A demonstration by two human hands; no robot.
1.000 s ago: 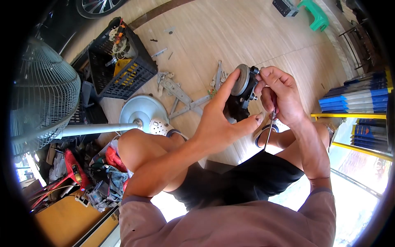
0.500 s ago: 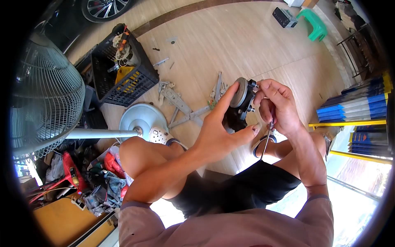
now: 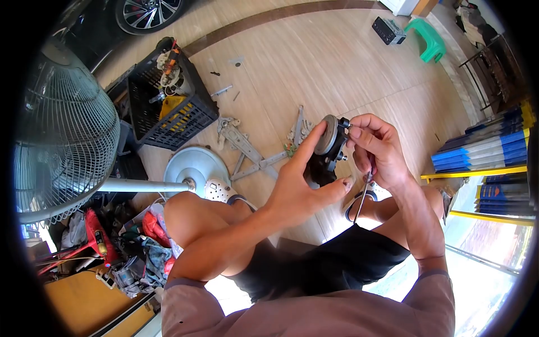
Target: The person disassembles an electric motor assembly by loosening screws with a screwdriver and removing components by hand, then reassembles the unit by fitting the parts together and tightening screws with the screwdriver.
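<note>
My left hand (image 3: 295, 188) is wrapped round a black mechanical part with a ribbed grey disc (image 3: 327, 137) on its side, held up above my lap. Its thumb reaches along the underside and its fingers are behind the disc. The thumb and forefinger of my right hand (image 3: 382, 149) pinch at a small black fitting that juts from the part's right side. Tucked in the lower fingers of that same hand is a screwdriver (image 3: 364, 201), its thin metal shaft pointing down toward my shorts. Most of its handle is hidden by the palm.
A black crate (image 3: 188, 121) of parts stands ahead left, beside a caged standing fan (image 3: 73, 129) with a round base (image 3: 196, 168). Metal linkage arms (image 3: 247, 149) lie on the floor. At right are stacked blue packs on a yellow shelf (image 3: 477, 173); a green stool (image 3: 428, 39) is farther off.
The part and both hands sit slightly lower in view, as does much of the scene. My right fingertips have shifted a little on the fitting; both grips stay the same.
</note>
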